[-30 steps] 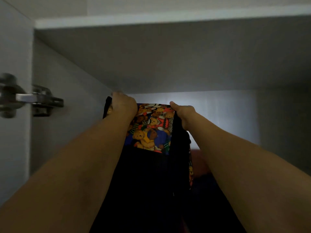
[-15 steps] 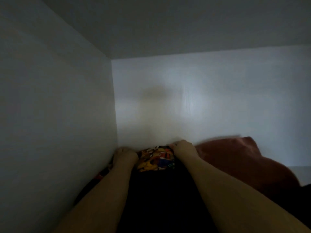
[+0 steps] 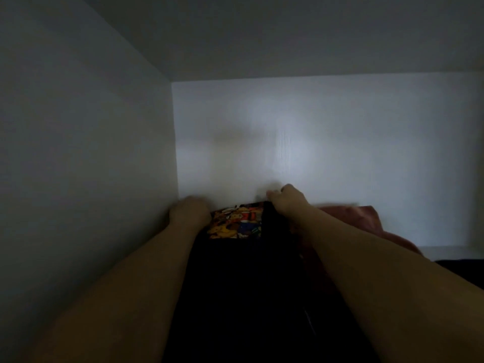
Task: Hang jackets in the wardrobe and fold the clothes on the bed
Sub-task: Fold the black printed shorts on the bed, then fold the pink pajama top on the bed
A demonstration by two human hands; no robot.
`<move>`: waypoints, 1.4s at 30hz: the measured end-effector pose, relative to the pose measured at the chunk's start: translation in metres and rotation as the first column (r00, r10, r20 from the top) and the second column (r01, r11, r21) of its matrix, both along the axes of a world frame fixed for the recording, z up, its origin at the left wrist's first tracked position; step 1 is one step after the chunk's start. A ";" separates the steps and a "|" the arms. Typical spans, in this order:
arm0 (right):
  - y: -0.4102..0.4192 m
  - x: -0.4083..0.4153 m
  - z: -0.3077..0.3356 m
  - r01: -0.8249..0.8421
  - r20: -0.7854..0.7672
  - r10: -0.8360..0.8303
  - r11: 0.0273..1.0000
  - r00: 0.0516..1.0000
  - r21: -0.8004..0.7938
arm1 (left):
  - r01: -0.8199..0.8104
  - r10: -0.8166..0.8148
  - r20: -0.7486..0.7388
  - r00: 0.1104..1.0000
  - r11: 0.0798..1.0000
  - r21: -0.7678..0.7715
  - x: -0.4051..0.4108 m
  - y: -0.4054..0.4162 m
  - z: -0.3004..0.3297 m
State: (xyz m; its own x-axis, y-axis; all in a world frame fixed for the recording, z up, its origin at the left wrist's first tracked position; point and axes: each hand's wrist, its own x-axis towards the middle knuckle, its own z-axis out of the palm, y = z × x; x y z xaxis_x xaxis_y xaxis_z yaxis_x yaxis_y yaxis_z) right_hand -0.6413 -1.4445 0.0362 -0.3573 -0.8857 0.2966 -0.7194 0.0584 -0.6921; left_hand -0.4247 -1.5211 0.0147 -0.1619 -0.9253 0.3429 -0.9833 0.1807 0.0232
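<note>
Inside the wardrobe (image 3: 86, 153), a dark jacket (image 3: 243, 284) with a teddy-print lining (image 3: 235, 224) lies deep in the compartment, its top edge near the back panel (image 3: 314, 140). The left hand (image 3: 190, 212) rests at the jacket's left corner, its grasp not discernible. The right hand (image 3: 286, 201), fingers curled, pinches the right edge. The placing step appears under way; the next move likely calls for letting go and withdrawing. A reddish garment (image 3: 366, 221) lies just beside, crowding the right side.
</note>
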 end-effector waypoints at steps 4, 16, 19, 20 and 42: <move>0.078 -0.027 0.024 0.072 -0.153 -0.085 0.994 0.985 -0.087 | 0.155 -0.162 -0.043 0.986 0.977 -0.145 -0.028 0.052 0.033; 0.400 -0.140 0.031 0.374 -0.374 -0.381 0.923 0.846 -0.095 | 0.611 -0.631 0.038 0.775 0.733 -0.298 -0.195 0.317 0.057; 0.486 -0.157 0.028 0.455 -0.382 -0.447 0.887 0.809 -0.076 | 0.668 -0.690 0.039 0.722 0.682 -0.296 -0.225 0.395 0.055; 0.514 -0.160 0.026 0.476 -0.390 -0.465 0.876 0.795 -0.073 | 0.688 -0.710 0.043 0.702 0.663 -0.294 -0.234 0.420 0.053; 1.096 -0.026 -0.056 0.943 -0.445 -0.853 0.328 0.271 -0.055 | 0.964 -0.990 0.132 -0.040 -0.073 -0.256 -0.288 0.961 -0.034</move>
